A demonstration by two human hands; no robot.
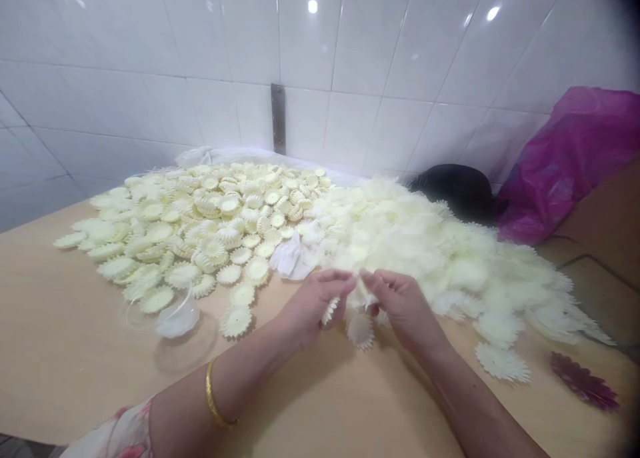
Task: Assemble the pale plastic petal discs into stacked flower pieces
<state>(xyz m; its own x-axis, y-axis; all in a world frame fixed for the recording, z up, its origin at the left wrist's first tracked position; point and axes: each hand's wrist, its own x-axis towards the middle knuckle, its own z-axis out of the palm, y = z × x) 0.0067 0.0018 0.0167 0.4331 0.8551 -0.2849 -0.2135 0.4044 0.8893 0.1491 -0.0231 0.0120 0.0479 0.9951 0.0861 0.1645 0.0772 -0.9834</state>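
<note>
My left hand (315, 301) and my right hand (400, 305) meet in front of me over the wooden table (75, 351), fingertips pinched together. Between them they hold a cream petal piece (356, 291) with a toothed edge. A second folded cream piece (330, 310) hangs from the fingers of my left hand. A loose flat flower piece (361, 330) lies on the table just below the hands. Behind the hands spreads a big heap of flat cream petal pieces (425, 245). To the left lies a heap of cupped, assembled cream flowers (200, 225).
A small clear dish (175, 318) stands on the table at the left. A dark purple flower piece (583, 381) lies at the right. A magenta plastic bag (575, 158) and a black bag (457, 188) sit by the white tiled wall (320, 45).
</note>
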